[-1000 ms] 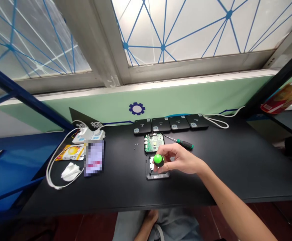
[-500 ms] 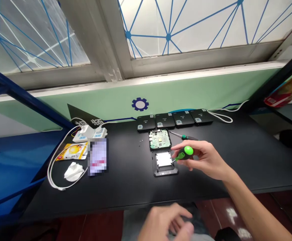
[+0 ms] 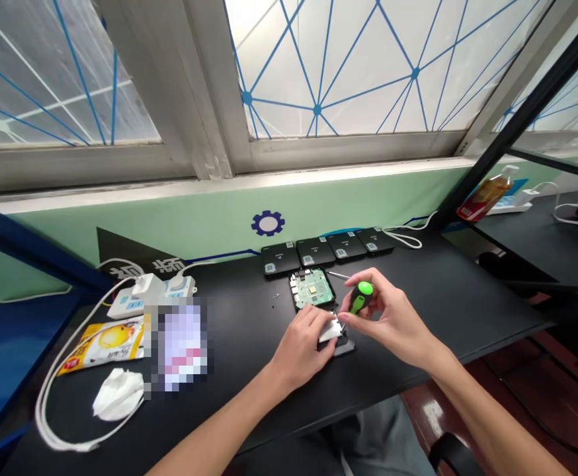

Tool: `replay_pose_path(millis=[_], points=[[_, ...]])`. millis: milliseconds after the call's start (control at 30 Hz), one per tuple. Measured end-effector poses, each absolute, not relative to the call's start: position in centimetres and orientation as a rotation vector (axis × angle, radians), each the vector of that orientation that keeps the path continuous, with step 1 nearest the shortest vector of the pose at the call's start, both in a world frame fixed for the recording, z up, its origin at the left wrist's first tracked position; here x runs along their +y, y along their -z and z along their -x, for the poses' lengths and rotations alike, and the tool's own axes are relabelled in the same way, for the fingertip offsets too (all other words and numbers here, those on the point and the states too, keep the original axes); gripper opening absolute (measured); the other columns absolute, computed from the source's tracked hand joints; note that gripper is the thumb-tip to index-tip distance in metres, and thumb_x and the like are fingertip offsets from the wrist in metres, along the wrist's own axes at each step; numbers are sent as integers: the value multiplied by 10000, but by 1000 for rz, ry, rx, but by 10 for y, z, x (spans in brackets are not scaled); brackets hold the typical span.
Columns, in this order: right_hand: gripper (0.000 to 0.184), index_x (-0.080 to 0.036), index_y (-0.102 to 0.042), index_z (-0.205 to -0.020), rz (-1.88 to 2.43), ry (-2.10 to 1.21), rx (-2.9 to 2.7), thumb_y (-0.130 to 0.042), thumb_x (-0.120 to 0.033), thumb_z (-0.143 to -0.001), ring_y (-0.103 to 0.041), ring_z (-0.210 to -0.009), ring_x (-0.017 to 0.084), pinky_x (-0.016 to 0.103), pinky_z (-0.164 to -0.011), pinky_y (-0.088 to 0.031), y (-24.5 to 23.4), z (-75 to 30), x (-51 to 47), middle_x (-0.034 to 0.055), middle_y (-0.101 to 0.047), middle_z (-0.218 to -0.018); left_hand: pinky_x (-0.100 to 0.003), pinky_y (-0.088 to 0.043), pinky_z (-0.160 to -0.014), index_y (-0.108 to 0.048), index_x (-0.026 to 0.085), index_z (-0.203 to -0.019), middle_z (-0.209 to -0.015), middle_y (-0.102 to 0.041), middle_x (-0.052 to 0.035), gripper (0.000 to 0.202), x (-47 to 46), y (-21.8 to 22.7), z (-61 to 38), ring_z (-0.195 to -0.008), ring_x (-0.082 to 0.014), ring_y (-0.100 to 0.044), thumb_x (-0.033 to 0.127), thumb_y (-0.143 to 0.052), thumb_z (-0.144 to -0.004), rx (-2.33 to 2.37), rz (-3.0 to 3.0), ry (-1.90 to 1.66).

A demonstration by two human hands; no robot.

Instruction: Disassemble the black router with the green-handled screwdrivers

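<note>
My right hand (image 3: 385,317) grips a screwdriver (image 3: 362,296) with a black and green handle. Its tip points down at the edge of a white plate (image 3: 329,330) on a black plastic cover (image 3: 346,348). My left hand (image 3: 305,347) grasps that cover, fingers over its far side and thumb at the near side, hiding much of it. Just behind, an opened black box with a green circuit board (image 3: 313,289) lies on the table. A second screwdriver (image 3: 339,276) lies beside the box, mostly hidden by my right hand.
Several closed black boxes (image 3: 316,252) line the wall. Tiny screws (image 3: 275,299) lie left of the circuit board. A power strip (image 3: 133,299), a yellow packet (image 3: 103,344), a crumpled tissue (image 3: 119,395) and a looped white cable (image 3: 41,413) occupy the left. A bottle (image 3: 487,195) stands far right.
My left hand has come up from the table's front edge and taken hold of the cover. The screwdriver stays in my right hand at the cover. The camera view has shifted.
</note>
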State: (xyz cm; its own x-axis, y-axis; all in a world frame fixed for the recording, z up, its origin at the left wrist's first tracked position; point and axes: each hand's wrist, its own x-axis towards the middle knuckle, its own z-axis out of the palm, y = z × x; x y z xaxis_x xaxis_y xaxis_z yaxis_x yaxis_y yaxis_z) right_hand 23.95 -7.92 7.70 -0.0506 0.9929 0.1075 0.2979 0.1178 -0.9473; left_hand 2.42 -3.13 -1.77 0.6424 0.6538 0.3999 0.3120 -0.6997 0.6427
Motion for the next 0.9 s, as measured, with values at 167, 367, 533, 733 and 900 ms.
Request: replay_pose_path(millis=[167, 367, 533, 733, 900], points=[[525, -253, -557, -969, 1284, -1166, -1347, -1001, -503, -842, -637, -645, 146, 268, -582, -574, -70, -241, -69, 35, -827, -976, -382, -587, -944, -685, 230, -1184, -1124, -747, -34, 392, -31, 20, -20, -1077, -259, -670, -1, -796, -888, 760, -2289, -860], [431, -185, -692, -1069, 1034, -1581, -1466, -979, -447, -884, -716, -571, 127, 183, -455, -501, -85, -269, -43, 18, -772, -894, -389, -603, -1004, -714, 257, -1202, -1235, -746, -42, 344, -31, 13, -20, -1156, -245, -685, 13, -744, -962, 715, -2335, -857], [345, -168, -839, -1152, 846, -1737, -1606, -967, -363, -898, -719, -551, 85, 161, -454, -520, -84, -278, -17, 32, -746, -1019, -384, -635, -995, -732, 259, -1166, -1223, -739, -57, 262, -31, 9, -20, -1137, -242, -702, 72, -740, -983, 726, -2397, -851], [553, -201, -758, -1468, 647, -1873, -1527, -923, -303, -950, -799, -606, 136, 154, -469, -499, -67, -276, -9, 87, -860, -1068, -402, -649, -966, -735, 262, -1250, -1119, -715, -78, 252, -27, 14, -14, -1090, -266, -699, 120, -716, -1042, 709, -2457, -820], [454, -168, -750, -1404, 638, -1734, -1555, -882, -277, -984, -798, -707, 137, 203, -605, -601, -70, -276, -19, 106, -850, -1108, -391, -621, -975, -731, 252, -1262, -1166, -730, -84, 213, -25, 12, -12, -1123, -263, -697, 138, -701, -1084, 662, -2471, -814]])
